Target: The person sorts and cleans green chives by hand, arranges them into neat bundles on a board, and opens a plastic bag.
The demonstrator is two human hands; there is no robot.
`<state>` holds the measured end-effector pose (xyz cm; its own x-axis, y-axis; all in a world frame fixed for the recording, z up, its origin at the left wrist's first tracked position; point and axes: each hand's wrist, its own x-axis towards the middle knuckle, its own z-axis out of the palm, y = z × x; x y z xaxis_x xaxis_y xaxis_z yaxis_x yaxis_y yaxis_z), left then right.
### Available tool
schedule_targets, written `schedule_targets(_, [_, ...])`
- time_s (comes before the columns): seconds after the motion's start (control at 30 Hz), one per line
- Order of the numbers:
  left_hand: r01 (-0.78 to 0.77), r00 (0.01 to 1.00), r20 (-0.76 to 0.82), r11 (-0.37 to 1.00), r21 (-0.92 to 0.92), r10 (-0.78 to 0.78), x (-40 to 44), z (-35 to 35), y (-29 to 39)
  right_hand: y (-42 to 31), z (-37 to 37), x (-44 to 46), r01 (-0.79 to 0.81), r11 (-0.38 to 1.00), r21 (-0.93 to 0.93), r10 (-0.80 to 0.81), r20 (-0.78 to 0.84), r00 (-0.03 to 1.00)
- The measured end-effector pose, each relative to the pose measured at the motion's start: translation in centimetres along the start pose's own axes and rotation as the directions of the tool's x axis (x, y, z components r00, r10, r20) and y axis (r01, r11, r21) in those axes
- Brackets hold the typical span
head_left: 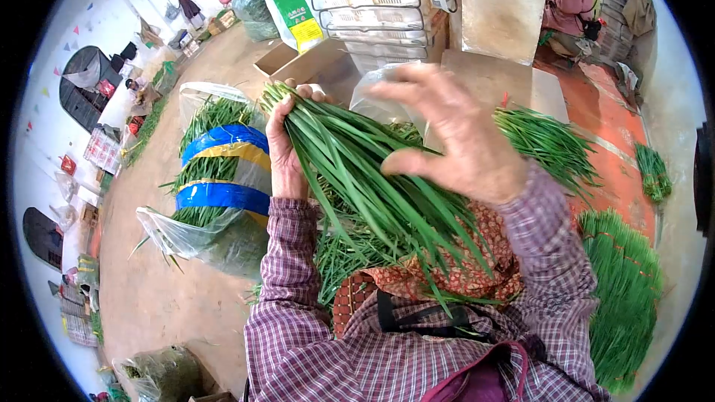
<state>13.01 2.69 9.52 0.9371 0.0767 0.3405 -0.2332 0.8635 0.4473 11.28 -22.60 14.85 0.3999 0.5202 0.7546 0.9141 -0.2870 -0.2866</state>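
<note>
My left hand point(281, 138) is wrapped round the pale cut ends of a bunch of garlic chives point(380, 164). The long flat green leaves slant down to the right across my lap. Above the leaves hovers my right hand point(465, 138), its fingers apart and nothing in them; whether the thumb touches the leaves I cannot tell. Loose chives point(346, 257) lie below the bunch, partly hidden by it. Another bunch of chives point(547, 141) rests to the right of my right hand.
To the left stands a clear bag of greens point(216, 171) banded with blue and yellow tape. Ahead are a cardboard box point(320, 67) and a wire-framed stack point(372, 18). Tied chives point(622, 290) cover the right side. A person in pink point(570, 0) sits at the back right.
</note>
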Motion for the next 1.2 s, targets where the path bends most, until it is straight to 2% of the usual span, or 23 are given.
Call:
schedule_targets(0.07, [-0.003,1.000,-0.027,1.000,0.021,0.003,0.7,-0.1,0.7,-0.1,2.7,0.1,0.057,0.998,-0.025,-0.057,0.026,0.998])
schedule_targets(0.1, [-0.039,0.999,0.000,0.999,0.016,0.039,1.2,-0.1,1.0,0.3,4.3,-0.2,0.084,0.992,-0.097,-0.076,0.078,0.994])
schedule_targets(0.17, [-0.107,0.994,0.039,0.994,0.016,0.106,1.9,0.0,2.3,2.1,7.5,-2.8,0.100,0.991,-0.087,-0.083,0.183,0.980])
schedule_targets(0.23, [-0.117,0.990,0.089,0.992,0.041,0.113,2.7,-0.6,4.2,4.3,10.7,-8.3,-0.004,0.987,-0.162,0.056,0.316,0.947])
schedule_targets(0.27, [-0.151,0.982,0.128,0.986,0.073,0.141,3.3,-1.4,5.2,4.5,10.8,-10.3,-0.212,0.952,-0.218,0.302,0.583,0.754])
schedule_targets(0.3, [-0.164,0.980,0.128,0.983,0.083,0.153,3.2,-1.2,5.7,5.0,10.6,-12.5,-0.230,0.940,-0.254,0.342,0.717,0.607])
schedule_targets(0.33, [-0.243,0.969,0.111,0.939,0.242,0.222,3.0,-0.5,5.8,5.3,10.2,-14.4,-0.212,0.937,-0.279,0.350,0.784,0.514])
schedule_targets(0.37, [-0.307,0.951,0.104,0.867,0.393,0.290,2.7,0.3,5.9,5.3,9.3,-15.6,-0.302,0.897,-0.323,0.429,0.800,0.420])
schedule_targets(0.43, [-0.242,0.954,0.065,0.620,0.747,0.293,1.2,2.4,5.1,4.8,7.1,-15.4,-0.532,0.755,-0.382,0.612,0.701,0.366])
schedule_targets(0.47, [-0.170,0.959,0.030,0.489,0.855,0.282,0.3,4.1,3.8,5.4,6.0,-16.1,-0.527,0.758,-0.385,0.609,0.707,0.359])
schedule_targets(0.5, [-0.219,0.962,0.150,0.319,0.922,0.228,-0.3,5.0,2.2,6.3,4.7,-17.0,-0.471,0.831,-0.296,0.550,0.559,0.620])
schedule_targets(0.53, [-0.277,0.955,0.256,0.142,0.950,0.152,-0.9,5.7,0.4,6.9,3.7,-17.4,-0.380,0.897,-0.227,0.440,0.359,0.823])
schedule_targets(0.6, [-0.524,0.852,0.524,-0.001,0.852,0.014,-2.6,6.4,-4.0,6.4,1.7,-17.0,-0.494,0.849,-0.190,0.525,0.189,0.830])
schedule_targets(0.67, [-0.734,0.679,0.728,-0.119,0.669,-0.096,-3.9,5.7,-9.3,6.5,0.0,-17.3,-0.502,0.844,-0.187,0.530,0.154,0.834])
schedule_targets(0.73, [-0.754,0.647,0.714,-0.086,0.651,-0.266,-7.1,5.9,-14.3,6.7,-1.4,-18.3,-0.645,0.764,0.017,0.646,-0.021,0.763])
schedule_targets(0.87, [-0.785,0.513,0.735,0.104,0.610,-0.444,-14.0,5.8,-22.5,5.2,-5.0,-18.5,-0.652,0.756,0.060,0.651,-0.172,0.740])
schedule_targets(0.9, [-0.813,0.474,0.739,0.083,0.576,-0.479,-15.9,5.5,-24.4,5.0,-5.4,-18.8,-0.676,0.735,0.062,0.671,-0.210,0.711])
schedule_targets(0.93, [-0.847,0.440,0.727,0.027,0.531,-0.528,-17.4,5.5,-25.5,4.3,-5.8,-18.7,-0.693,0.720,0.042,0.684,-0.210,0.698])
schedule_targets(1.0, [-0.895,0.357,0.724,0.006,0.446,-0.591,-19.3,5.1,-26.8,2.4,-6.5,-17.5,-0.726,0.669,0.160,0.743,-0.144,0.654])
schedule_targets(1.03, [-0.891,0.360,0.725,0.016,0.455,-0.587,-20.1,5.1,-27.1,2.0,-6.7,-17.3,-0.731,0.652,0.202,0.756,-0.089,0.649])
schedule_targets(1.1, [-0.933,0.273,0.716,0.004,0.359,-0.643,-21.5,5.0,-27.5,0.8,-6.4,-16.2,-0.747,0.625,0.225,0.770,-0.022,0.638])
schedule_targets(1.13, [-0.928,0.281,0.711,0.005,0.371,-0.644,-21.8,4.8,-27.7,0.3,-6.0,-15.8,-0.754,0.604,0.256,0.773,0.040,0.633])
schedule_targets(1.2, [-0.956,0.172,0.656,0.036,0.291,-0.735,-22.1,4.3,-28.1,-0.4,-5.0,-15.2,-0.768,0.591,0.247,0.762,0.140,0.632])
